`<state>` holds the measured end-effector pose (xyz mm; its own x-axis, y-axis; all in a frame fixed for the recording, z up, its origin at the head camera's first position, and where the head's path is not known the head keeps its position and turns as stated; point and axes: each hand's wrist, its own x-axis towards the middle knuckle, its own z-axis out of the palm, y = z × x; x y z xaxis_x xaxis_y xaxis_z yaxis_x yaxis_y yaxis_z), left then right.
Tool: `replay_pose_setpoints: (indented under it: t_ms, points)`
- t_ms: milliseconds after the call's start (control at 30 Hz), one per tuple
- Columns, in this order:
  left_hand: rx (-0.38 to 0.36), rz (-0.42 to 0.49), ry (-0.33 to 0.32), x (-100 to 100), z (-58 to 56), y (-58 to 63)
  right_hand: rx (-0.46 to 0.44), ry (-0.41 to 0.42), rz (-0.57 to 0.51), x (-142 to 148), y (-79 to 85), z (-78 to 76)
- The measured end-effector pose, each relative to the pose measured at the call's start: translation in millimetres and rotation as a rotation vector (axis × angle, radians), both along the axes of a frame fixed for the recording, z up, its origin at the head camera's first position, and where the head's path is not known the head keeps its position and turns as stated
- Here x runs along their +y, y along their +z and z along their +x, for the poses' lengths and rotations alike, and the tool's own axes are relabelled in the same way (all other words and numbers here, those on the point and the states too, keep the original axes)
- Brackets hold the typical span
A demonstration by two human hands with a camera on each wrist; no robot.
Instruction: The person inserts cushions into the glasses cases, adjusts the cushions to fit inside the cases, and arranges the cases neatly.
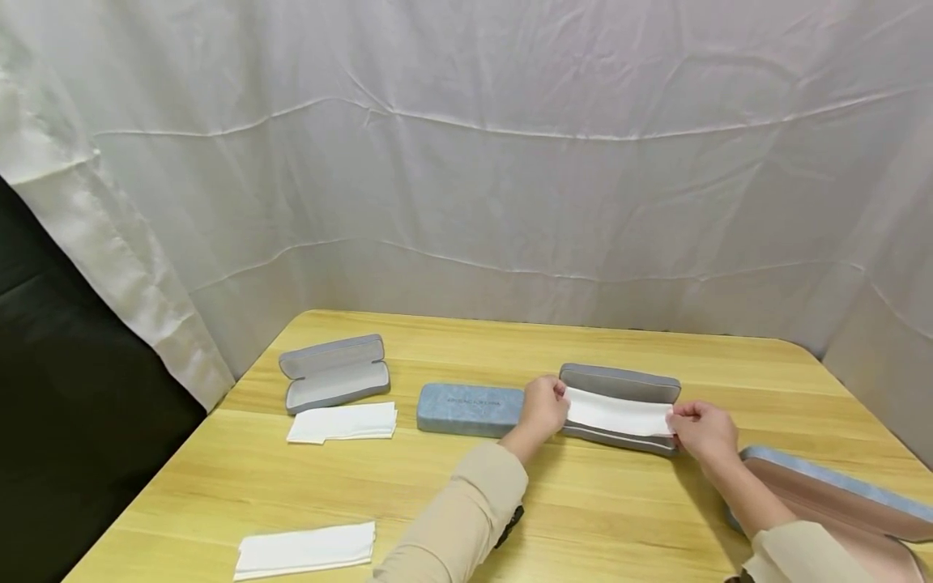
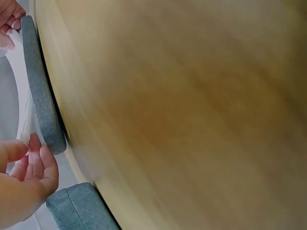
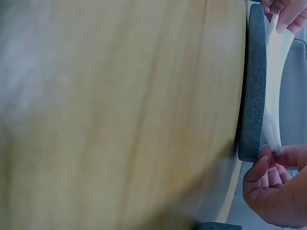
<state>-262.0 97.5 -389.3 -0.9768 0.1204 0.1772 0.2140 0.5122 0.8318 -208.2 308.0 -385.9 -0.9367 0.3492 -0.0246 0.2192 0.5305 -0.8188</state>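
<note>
A folded white cloth point(image 1: 618, 413) stretches across an opened grey glasses case point(image 1: 619, 380) in the head view. My left hand point(image 1: 545, 406) pinches the cloth's left end between thumb and fingers. At the other end, my right hand point(image 1: 703, 433) pinches it the same way. Both wrist views show the cloth point(image 3: 277, 72) sagging between the two hands, over the case's lower half point(image 2: 41, 86). Whether the cloth touches the inside of the case is hard to tell. Beside my left wrist lies a closed blue glasses case point(image 1: 470, 409) with lettering on its lid.
An open grey case point(image 1: 337, 385) stands at the table's far left, with a folded white cloth point(image 1: 344, 423) in front of it. Another folded cloth point(image 1: 306, 551) lies nearer. Close to my right forearm is an open blue case point(image 1: 831, 486) with a brownish lining. A pale curtain point(image 1: 510, 162) hangs behind the table.
</note>
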Motion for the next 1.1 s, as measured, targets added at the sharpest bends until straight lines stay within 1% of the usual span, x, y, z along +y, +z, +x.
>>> replay_pose_setpoints:
  t_ms: [233, 367, 467, 667, 900, 1000, 1100]
  points:
    - [-0.004, -0.039, 0.033, 0.9, 0.0, 0.4, -0.016, 0.019, 0.034, 1.2, -1.4, -1.4]
    - [-0.045, -0.040, 0.029, 2.5, 0.6, 2.3, -0.032, 0.022, 0.052, 0.8, -0.9, -0.2]
    - [-0.057, -0.057, 0.032, 2.6, 0.6, 3.3, -0.039, 0.022, 0.071, 0.0, -0.8, 0.4]
    - [-0.041, -0.104, 0.049, 1.6, 1.6, 3.5, -0.042, 0.030, 0.102, -1.6, -1.6, -0.2]
    - [-0.047, -0.122, 0.030, 2.3, 4.2, 3.8, -0.071, 0.042, 0.128, -0.4, 0.6, 0.2]
    - [-0.007, -0.141, 0.012, 1.1, 4.5, 3.4, -0.075, 0.048, 0.162, 1.2, 4.6, 1.6]
    - [0.029, -0.128, -0.015, -1.8, 4.3, 4.6, -0.062, 0.039, 0.219, 3.7, 11.0, 2.3]
